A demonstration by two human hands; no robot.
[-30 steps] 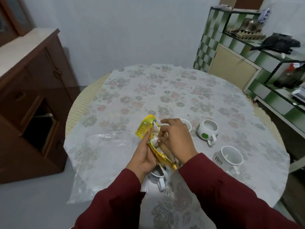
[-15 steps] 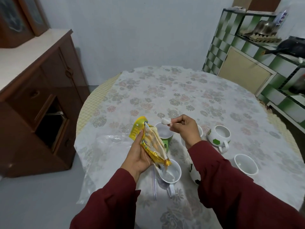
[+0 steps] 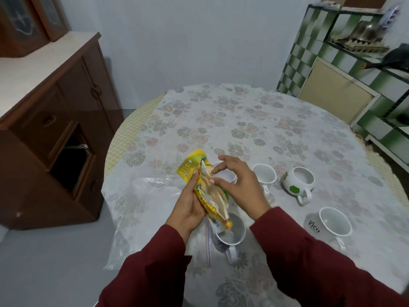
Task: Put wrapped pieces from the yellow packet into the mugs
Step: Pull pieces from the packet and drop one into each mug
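- Holding the yellow packet (image 3: pixel 200 187) upright near the table's (image 3: pixel 243 120) near edge, the left hand (image 3: pixel 188 207) grips its side.
- The right hand (image 3: pixel 238 185) hovers spread and empty at the packet's mouth.
- A loosely pinched piece could miss the mugs (image 3: pixel 264 173) close beside.

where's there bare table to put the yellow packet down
The far half of the table, beyond the mugs, is bare cloth. So is the patch between the football mug and the Vico mug. It is crowded near the hands, where the yellow packet hangs over the nearest mug.
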